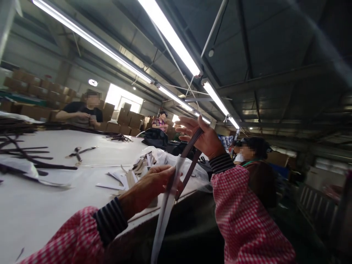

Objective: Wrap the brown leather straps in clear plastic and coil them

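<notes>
A dark brown strap (194,140) is in front of me, bent into a loop whose two lengths hang down. My right hand (207,141) is raised at the top of this loop, holding it near the thumb while the other fingers are spread. Lower down, my left hand (161,178) pinches the strap where a narrow translucent plastic sleeve (166,205) surrounds one length. The sleeve hangs past the table edge toward my lap. My left fingertips are partly hidden behind the strap and sleeve.
On the white table (90,198) lie white and beige strips (121,179), a clear plastic bag (165,157) and several dark straps (24,154). Co-workers sit across the table (82,112), farther back (161,123) and at my right (258,168). Cardboard boxes (129,119) are stacked behind.
</notes>
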The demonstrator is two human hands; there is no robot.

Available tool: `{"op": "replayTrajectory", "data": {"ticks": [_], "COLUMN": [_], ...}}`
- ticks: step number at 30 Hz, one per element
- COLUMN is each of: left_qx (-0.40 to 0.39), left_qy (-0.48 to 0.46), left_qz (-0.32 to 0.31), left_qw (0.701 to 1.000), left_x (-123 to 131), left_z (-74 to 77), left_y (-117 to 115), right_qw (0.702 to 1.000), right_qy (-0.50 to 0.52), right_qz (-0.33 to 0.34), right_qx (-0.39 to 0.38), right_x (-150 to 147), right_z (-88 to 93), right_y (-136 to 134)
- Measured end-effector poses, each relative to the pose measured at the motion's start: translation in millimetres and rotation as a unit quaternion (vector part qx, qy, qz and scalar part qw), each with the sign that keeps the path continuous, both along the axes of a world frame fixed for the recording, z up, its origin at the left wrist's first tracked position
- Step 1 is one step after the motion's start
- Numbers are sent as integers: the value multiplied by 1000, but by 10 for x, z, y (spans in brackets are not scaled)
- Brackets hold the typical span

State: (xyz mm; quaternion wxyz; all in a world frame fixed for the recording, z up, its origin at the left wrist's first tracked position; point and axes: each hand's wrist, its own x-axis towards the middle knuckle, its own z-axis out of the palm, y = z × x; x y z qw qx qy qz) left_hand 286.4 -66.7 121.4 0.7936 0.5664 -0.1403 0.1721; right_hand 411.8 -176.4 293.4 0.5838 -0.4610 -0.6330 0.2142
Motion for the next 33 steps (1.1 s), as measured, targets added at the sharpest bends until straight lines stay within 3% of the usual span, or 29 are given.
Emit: {"op": "replayTrajectory", "data": {"ticks": [4,7,11,13,16,22,25,27,29,31,33], "left_qx": [17,15,-9,-7,0,-17,-2,7,7,3,-10], "left_qy": [-9,-37,-62,-91,-108,-69,-40,-44,-73,-113,-141], "left_qz": [45,91,175,218,291,352,333,320,311,316,338], "left_qw": [999,995,983,972,951,933,942,947,947,942,930], "left_x": [-118,-191,-267,-271,-220,-140,-175,-200,-206,-181,-134], "left_z": [274,582,1021,1152,1138,555,455,602,872,1150,1316], "left_y": [18,7,-37,-57,-50,68,70,30,-18,-43,-23], "right_qw": [1000,999,996,996,999,970,972,987,997,999,999], "right_qy": [-13,-41,-61,-45,12,228,225,156,75,18,2], "right_qz": [22,20,23,30,31,-87,-58,-8,18,18,7], "right_qx": [1,-15,-57,-70,-42,-2,42,35,7,-28,-49], "right_x": [-44,-153,-341,-398,-338,109,125,14,-147,-291,-354], "right_z": [71,102,30,-37,-104,-81,-4,74,146,183,180], "right_y": [66,176,327,373,369,260,289,343,413,480,526]}}
